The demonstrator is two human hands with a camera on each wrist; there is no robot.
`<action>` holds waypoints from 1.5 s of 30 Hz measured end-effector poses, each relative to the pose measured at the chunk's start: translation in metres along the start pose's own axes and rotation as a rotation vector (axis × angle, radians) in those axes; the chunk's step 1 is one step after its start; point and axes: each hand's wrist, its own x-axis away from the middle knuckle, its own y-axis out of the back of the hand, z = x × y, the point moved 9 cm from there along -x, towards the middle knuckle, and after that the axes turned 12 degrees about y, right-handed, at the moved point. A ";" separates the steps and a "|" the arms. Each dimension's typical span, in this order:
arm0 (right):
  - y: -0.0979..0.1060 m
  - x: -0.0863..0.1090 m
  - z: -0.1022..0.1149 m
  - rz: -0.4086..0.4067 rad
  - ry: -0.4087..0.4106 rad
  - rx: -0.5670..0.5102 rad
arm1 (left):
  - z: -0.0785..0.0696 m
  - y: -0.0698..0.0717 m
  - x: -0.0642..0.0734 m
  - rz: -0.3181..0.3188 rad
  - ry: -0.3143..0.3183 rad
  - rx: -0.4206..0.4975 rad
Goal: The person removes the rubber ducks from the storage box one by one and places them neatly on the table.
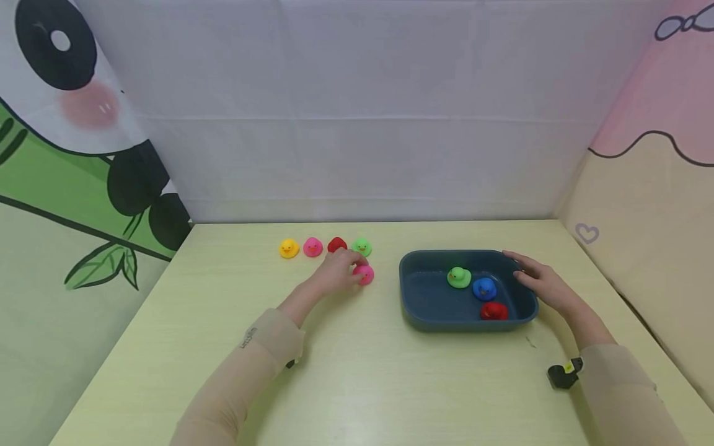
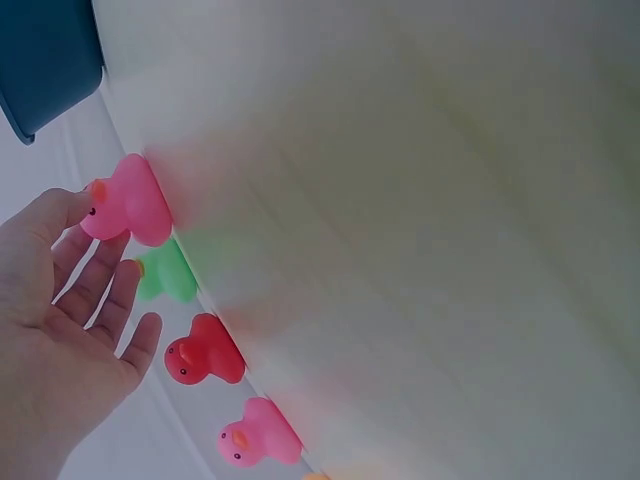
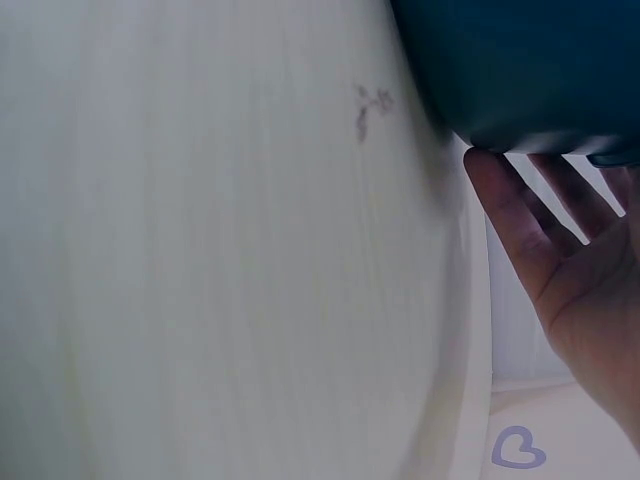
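In the head view my left hand (image 1: 336, 271) pinches a pink rubber duck (image 1: 365, 275) low over the table. The left wrist view has the thumb at the beak of this pink duck (image 2: 140, 205), fingers curled behind its head. Behind the hand stand yellow (image 1: 289, 248), pink (image 1: 313, 247), red (image 1: 337, 244) and green (image 1: 362, 246) ducks in a row. My right hand (image 1: 543, 282) holds the right end of a dark blue tray (image 1: 409, 319), thumb over the rim and fingers along the outer wall. Inside lie green (image 1: 459, 277), blue (image 1: 484, 288) and red (image 1: 494, 311) ducks.
The pale wooden table (image 1: 357, 371) ends at a white cloth wall (image 1: 357, 161) behind the row of ducks. Printed panels stand along both sides, the right one (image 1: 647, 248) near my right arm. A small dark mark (image 3: 372, 108) shows on the tabletop beside the tray.
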 end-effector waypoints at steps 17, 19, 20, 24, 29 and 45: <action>0.000 0.001 0.005 -0.009 0.008 -0.022 | -0.010 0.011 0.013 -0.004 -0.008 0.007; 0.000 0.000 0.005 -0.006 0.008 -0.023 | -0.014 0.013 0.016 -0.020 -0.023 -0.001; -0.001 0.000 0.005 -0.005 0.009 -0.026 | -0.015 0.014 0.018 -0.028 -0.030 -0.002; -0.001 0.000 0.006 -0.007 0.020 -0.038 | -0.023 0.020 0.026 -0.054 -0.045 -0.001; -0.001 0.000 0.006 -0.006 0.019 -0.031 | -0.033 0.026 0.035 -0.082 -0.040 0.028; 0.003 -0.003 -0.002 -0.002 0.012 -0.018 | -0.077 0.032 0.056 -0.164 -0.134 0.076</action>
